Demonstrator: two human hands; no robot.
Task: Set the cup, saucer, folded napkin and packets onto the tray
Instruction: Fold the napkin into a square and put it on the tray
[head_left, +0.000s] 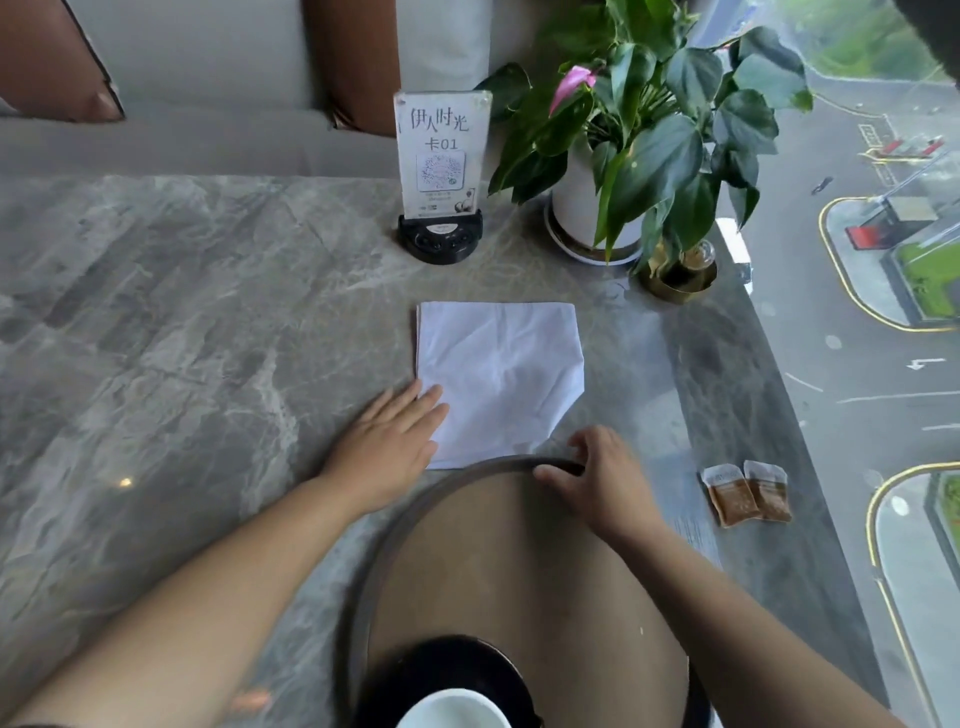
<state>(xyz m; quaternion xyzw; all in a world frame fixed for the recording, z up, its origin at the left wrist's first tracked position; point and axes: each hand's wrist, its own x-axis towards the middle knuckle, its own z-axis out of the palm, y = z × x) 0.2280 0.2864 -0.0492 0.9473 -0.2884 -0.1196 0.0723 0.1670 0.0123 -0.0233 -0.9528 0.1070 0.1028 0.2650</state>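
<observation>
A round brown tray with a dark rim (395, 525) lies on the grey marble table in front of me. On its near part stands a black saucer (415, 675) carrying a white cup (452, 709), both cut off by the frame's bottom edge. A white napkin (498, 374) lies flat beyond the tray, its near edge under the rim. My left hand (389, 447) rests flat with its fingertips on the napkin's near left corner. My right hand (597, 478) grips the tray's far rim. Two brown packets (745, 491) lie on the table to the tray's right.
A table sign in a black base (441, 171) stands at the back. To its right are a potted plant in a white pot (587, 208) and a small glass bottle in a gold dish (685, 270). The table's right edge runs along a window.
</observation>
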